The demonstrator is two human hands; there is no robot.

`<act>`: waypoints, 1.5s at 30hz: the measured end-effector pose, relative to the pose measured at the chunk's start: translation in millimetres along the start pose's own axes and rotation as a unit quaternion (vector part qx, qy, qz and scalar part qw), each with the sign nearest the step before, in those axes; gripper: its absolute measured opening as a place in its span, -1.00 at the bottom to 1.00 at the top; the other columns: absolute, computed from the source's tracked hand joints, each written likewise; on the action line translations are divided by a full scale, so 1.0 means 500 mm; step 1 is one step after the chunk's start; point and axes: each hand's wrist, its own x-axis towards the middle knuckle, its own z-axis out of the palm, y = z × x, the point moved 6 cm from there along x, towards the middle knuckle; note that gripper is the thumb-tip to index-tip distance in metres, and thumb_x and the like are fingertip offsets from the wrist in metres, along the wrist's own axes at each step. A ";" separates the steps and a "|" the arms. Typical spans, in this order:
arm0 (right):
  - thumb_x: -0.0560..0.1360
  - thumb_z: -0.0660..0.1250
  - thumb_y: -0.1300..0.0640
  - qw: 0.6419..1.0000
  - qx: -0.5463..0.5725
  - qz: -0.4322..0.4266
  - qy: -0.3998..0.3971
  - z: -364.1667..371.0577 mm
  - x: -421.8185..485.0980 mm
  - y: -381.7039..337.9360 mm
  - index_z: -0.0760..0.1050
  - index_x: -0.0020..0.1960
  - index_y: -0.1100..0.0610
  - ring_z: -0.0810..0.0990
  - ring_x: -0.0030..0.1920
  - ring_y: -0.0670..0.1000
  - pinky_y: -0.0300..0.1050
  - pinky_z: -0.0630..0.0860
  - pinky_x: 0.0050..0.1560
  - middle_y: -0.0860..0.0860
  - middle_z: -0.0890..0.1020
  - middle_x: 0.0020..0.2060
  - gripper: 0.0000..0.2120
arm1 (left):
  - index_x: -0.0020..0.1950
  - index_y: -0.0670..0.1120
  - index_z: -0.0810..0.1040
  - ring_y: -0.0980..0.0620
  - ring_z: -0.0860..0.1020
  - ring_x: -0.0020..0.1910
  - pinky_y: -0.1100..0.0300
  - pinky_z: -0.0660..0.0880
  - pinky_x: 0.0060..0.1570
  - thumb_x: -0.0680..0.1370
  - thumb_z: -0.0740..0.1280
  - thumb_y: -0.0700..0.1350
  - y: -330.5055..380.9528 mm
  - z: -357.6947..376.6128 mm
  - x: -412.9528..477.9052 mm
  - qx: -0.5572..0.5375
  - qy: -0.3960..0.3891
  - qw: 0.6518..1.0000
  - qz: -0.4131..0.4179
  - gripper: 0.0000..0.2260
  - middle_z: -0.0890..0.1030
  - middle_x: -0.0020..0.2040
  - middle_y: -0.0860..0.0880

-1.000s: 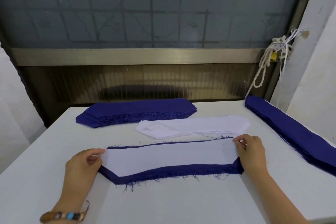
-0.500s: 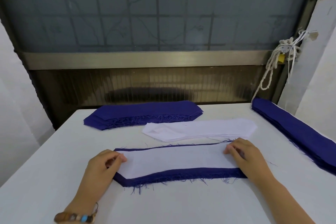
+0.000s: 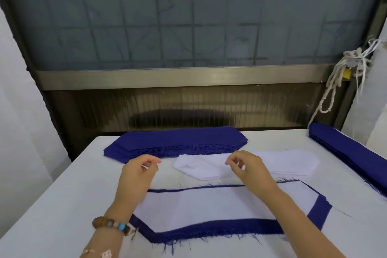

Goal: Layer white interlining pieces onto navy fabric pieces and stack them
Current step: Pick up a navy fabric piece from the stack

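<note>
Interlining piece (image 3: 199, 205), white, lies flat on a navy fabric piece (image 3: 209, 228) at the near part of the table (image 3: 52, 205); navy shows along the near edge and the right end. Both forearms cross over this pair and hide parts of it. The left hand (image 3: 139, 170) is raised over bare table, and the right hand (image 3: 247, 165) covers part of the white interlining pile (image 3: 289, 163). Each has loosely curled fingers gripping nothing visible. Behind the pile lies a navy stack (image 3: 178, 140), and a second navy stack (image 3: 345, 148) runs down the right side. A beaded bracelet (image 3: 113, 224) circles the left wrist. Knotted rope (image 3: 333, 90) hangs upper right.
</note>
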 end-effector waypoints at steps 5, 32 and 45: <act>0.56 0.30 0.22 0.999 0.044 -0.009 0.016 0.081 0.087 -0.057 0.56 0.11 0.04 0.52 -0.04 -0.14 -0.43 0.45 -0.03 -0.05 0.57 0.03 -0.82 | 0.09 -0.08 0.64 0.02 0.55 0.04 0.26 0.44 -0.02 0.57 0.33 -0.25 -0.003 0.016 0.094 0.058 0.045 0.997 0.012 -0.84 0.60 0.03 0.00; 0.54 0.34 0.07 0.997 0.009 -0.010 0.072 0.256 0.274 -0.074 0.57 0.19 0.08 0.48 0.08 -0.03 -0.18 0.48 0.15 -0.05 0.51 0.05 -0.76 | 0.25 -0.02 0.58 -0.02 0.47 0.13 0.09 0.49 0.07 0.56 0.37 -0.01 -0.152 0.012 0.235 0.186 0.121 0.974 -0.051 -0.73 0.57 0.11 -0.02; 0.61 0.21 0.04 0.996 -0.055 -0.026 0.060 0.266 0.274 -0.073 0.48 0.36 0.04 0.37 0.31 -0.06 -0.29 0.28 0.29 -0.06 0.53 0.30 -0.66 | 0.58 -0.10 0.15 -0.07 0.19 0.54 0.00 0.11 0.51 0.69 0.08 0.01 -0.178 0.009 0.235 0.271 0.078 0.950 -0.137 -0.53 0.26 0.55 -0.11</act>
